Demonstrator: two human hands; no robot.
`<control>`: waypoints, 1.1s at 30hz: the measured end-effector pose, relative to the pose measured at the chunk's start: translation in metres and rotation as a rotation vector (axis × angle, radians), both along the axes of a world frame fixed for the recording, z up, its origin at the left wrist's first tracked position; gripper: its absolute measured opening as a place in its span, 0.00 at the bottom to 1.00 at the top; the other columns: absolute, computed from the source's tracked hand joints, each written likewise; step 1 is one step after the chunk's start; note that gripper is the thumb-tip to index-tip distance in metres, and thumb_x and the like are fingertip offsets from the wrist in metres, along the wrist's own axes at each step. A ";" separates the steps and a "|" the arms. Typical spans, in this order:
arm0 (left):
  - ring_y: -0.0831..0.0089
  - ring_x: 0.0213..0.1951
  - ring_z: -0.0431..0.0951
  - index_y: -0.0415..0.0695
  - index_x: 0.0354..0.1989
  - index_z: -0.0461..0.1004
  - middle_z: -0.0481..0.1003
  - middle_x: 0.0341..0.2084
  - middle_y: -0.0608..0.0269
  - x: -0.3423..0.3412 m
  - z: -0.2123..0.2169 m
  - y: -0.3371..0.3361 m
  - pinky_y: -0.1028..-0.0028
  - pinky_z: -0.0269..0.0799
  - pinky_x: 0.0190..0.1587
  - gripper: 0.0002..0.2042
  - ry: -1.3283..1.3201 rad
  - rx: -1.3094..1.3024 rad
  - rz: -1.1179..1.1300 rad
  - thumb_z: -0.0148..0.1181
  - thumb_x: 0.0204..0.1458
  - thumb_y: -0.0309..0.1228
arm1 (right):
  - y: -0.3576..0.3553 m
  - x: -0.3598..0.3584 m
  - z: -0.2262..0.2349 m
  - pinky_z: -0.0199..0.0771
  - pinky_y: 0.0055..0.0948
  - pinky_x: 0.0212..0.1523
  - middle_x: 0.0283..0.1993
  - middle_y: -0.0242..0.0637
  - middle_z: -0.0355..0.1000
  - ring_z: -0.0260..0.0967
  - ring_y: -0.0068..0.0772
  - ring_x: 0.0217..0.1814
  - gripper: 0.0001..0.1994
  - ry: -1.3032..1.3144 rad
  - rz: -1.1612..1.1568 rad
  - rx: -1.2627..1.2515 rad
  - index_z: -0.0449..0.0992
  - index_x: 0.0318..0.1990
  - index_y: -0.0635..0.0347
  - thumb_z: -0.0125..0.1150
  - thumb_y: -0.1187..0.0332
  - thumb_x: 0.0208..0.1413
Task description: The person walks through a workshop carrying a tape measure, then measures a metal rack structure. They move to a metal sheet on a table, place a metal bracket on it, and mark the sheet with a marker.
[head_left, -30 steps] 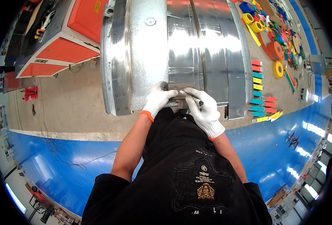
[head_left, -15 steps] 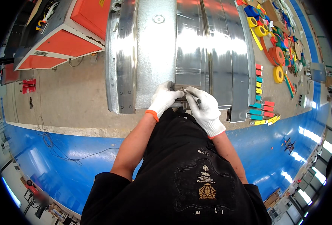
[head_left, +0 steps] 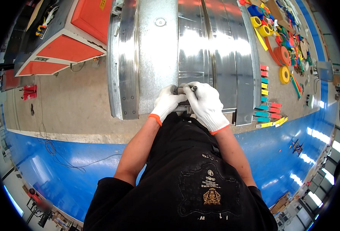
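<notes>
Both my hands wear white gloves with orange cuffs and meet at the near edge of a long grey metal panel [head_left: 158,57]. My right hand [head_left: 206,101] is closed around a marker pen [head_left: 194,88]; only its dark end shows, and its tip is hidden by the fingers. Close beside it, my left hand [head_left: 167,101] is closed with thumb and fingers on a small grey metal block [head_left: 182,91] at the panel's edge. The gloves cover most of that block. Shiny dark metal strips [head_left: 193,57] run lengthwise along the panel.
An orange-and-white cabinet [head_left: 68,50] stands at the left. Right of the panel, rolls of coloured strapping [head_left: 284,74] and several coloured bars [head_left: 266,114] lie on the floor. A dark cable [head_left: 74,167] trails over the blue floor [head_left: 97,154] at the lower left.
My right hand has shifted slightly left and up, and the pen's dark end has moved up-left and now points more upward. The left hand stays nearly in place.
</notes>
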State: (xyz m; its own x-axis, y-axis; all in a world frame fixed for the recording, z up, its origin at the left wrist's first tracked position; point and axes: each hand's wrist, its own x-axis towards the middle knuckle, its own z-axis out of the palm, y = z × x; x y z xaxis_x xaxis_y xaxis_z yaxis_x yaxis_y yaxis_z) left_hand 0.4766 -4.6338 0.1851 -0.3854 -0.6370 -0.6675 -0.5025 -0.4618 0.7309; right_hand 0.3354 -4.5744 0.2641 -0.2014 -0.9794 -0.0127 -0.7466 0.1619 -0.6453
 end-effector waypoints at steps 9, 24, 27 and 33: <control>0.65 0.40 0.81 0.37 0.42 0.77 0.81 0.38 0.52 0.002 -0.021 -0.001 0.68 0.75 0.46 0.22 -0.002 -0.089 -0.039 0.68 0.45 0.43 | 0.023 0.001 -0.001 0.76 0.38 0.41 0.35 0.41 0.78 0.76 0.43 0.37 0.08 -0.132 -0.035 -0.184 0.79 0.41 0.60 0.64 0.69 0.56; 0.73 0.33 0.81 0.30 0.52 0.73 0.79 0.36 0.53 -0.003 0.004 -0.012 0.73 0.80 0.36 0.23 0.185 0.350 0.141 0.67 0.46 0.26 | 0.056 -0.006 -0.013 0.73 0.40 0.39 0.31 0.41 0.75 0.74 0.45 0.35 0.13 -0.061 0.175 -0.297 0.76 0.45 0.58 0.67 0.72 0.52; 0.73 0.33 0.81 0.31 0.51 0.74 0.79 0.35 0.55 -0.004 0.004 -0.011 0.72 0.82 0.36 0.22 0.206 0.360 0.172 0.67 0.45 0.25 | 0.054 -0.006 -0.012 0.73 0.40 0.40 0.32 0.41 0.76 0.74 0.45 0.35 0.13 -0.029 0.170 -0.266 0.76 0.45 0.59 0.66 0.71 0.53; 0.73 0.32 0.80 0.34 0.48 0.75 0.79 0.33 0.58 -0.002 -0.007 -0.016 0.68 0.85 0.34 0.18 0.101 0.176 0.041 0.65 0.46 0.23 | 0.049 0.001 -0.019 0.73 0.38 0.40 0.33 0.42 0.76 0.75 0.45 0.36 0.11 -0.145 0.042 -0.187 0.76 0.45 0.60 0.64 0.70 0.56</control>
State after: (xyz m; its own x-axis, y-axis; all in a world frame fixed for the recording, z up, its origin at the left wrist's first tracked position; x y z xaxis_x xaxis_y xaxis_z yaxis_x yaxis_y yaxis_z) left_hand 0.4747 -4.6500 0.1780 -0.4321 -0.5305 -0.7293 -0.4095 -0.6051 0.6828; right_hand 0.3360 -4.5256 0.2450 -0.1696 -0.9750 0.1435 -0.6472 0.0004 -0.7623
